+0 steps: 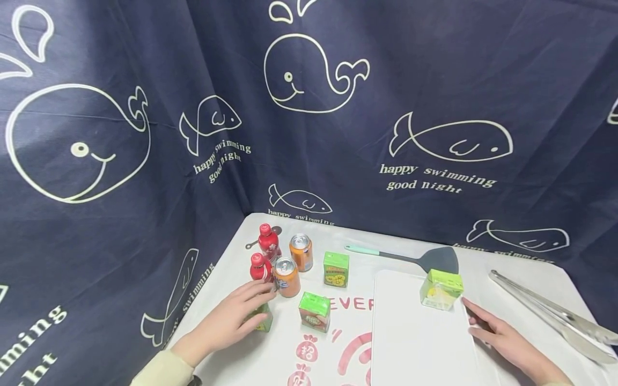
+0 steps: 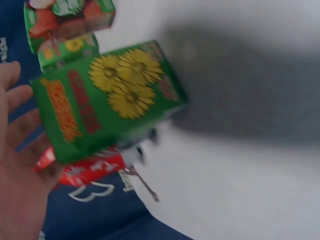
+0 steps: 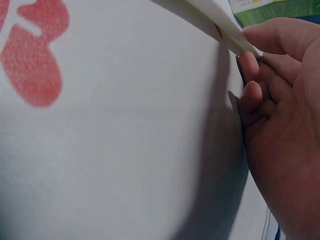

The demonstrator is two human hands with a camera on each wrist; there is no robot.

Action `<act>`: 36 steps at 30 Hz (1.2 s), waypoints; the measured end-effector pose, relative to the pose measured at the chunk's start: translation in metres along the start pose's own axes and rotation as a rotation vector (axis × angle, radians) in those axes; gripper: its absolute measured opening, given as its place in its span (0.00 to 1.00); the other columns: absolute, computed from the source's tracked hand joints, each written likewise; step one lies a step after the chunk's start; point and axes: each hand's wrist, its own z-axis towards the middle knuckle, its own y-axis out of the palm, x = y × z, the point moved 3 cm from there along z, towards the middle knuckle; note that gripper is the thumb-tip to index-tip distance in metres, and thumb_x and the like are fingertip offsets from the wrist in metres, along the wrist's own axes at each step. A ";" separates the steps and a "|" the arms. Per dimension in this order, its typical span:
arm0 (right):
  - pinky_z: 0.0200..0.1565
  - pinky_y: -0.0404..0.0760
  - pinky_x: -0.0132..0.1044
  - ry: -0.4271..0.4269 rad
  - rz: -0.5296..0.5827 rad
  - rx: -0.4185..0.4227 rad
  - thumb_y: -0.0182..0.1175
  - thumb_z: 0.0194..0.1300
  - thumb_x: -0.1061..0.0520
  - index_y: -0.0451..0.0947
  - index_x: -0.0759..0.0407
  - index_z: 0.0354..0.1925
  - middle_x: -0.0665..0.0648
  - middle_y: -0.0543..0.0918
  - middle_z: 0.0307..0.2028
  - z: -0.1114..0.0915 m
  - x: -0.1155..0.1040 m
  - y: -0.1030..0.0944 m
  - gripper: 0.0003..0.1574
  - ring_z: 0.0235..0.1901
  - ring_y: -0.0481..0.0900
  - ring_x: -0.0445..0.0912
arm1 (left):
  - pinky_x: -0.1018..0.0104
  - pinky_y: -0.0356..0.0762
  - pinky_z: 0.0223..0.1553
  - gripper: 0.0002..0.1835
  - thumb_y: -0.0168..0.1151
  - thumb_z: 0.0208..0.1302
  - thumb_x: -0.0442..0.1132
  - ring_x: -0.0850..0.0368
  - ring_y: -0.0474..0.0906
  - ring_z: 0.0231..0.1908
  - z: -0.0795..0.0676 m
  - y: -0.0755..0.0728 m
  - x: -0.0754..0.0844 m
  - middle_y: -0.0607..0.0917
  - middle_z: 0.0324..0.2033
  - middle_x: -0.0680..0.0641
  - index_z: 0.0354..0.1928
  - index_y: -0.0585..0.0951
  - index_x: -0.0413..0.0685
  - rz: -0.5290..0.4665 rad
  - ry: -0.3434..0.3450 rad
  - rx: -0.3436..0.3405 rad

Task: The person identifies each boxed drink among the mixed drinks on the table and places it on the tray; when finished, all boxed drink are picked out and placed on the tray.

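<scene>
My left hand [image 1: 234, 313] is spread loosely over the top of a small green drink carton [image 2: 117, 95] with yellow flowers, its fingers straight around the carton's upper end. Just beyond it stand a red bottle [image 1: 259, 265] and an orange soda can [image 1: 287, 276]. My right hand [image 1: 502, 338] is at the right edge of a white board [image 1: 422, 343]. In the right wrist view its fingers [image 3: 251, 92] curl under that edge and pinch it. A light-green carton [image 1: 441, 291] stands on the board's far right corner, close to that hand.
A second red bottle [image 1: 268, 241], another orange can [image 1: 301, 252] and two green-topped cartons, one yellow-fronted [image 1: 336, 271] and one red-fronted [image 1: 315, 311], stand left of the board. Behind it lies a dark spatula [image 1: 439, 260]; metal tongs [image 1: 555, 316] lie right. Printed curtain [image 1: 338, 161] surrounds the table.
</scene>
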 end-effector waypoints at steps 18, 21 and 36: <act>0.51 0.69 0.14 0.057 -0.102 -0.002 0.61 0.77 0.51 0.56 0.70 0.78 0.76 0.63 0.73 -0.002 -0.004 0.001 0.44 0.53 0.69 0.18 | 0.68 0.63 0.71 0.25 0.70 0.69 0.39 0.51 0.75 0.66 -0.037 -0.002 -0.027 0.79 0.66 0.49 0.67 0.81 0.53 -0.074 -0.057 0.052; 0.51 0.67 0.13 0.037 -0.099 0.017 0.62 0.77 0.52 0.57 0.70 0.78 0.69 0.68 0.72 -0.002 -0.004 0.000 0.44 0.53 0.69 0.19 | 0.73 0.62 0.71 0.24 0.71 0.68 0.36 0.52 0.76 0.65 -0.039 -0.003 -0.029 0.79 0.66 0.52 0.66 0.82 0.54 -0.100 -0.069 0.077; 0.47 0.71 0.18 0.044 -0.111 0.029 0.62 0.77 0.51 0.58 0.69 0.78 0.68 0.72 0.67 -0.002 -0.004 -0.001 0.43 0.51 0.72 0.26 | 0.76 0.66 0.67 0.22 0.69 0.70 0.34 0.50 0.78 0.62 -0.042 0.004 -0.043 0.81 0.61 0.49 0.65 0.82 0.53 -0.333 -0.094 0.089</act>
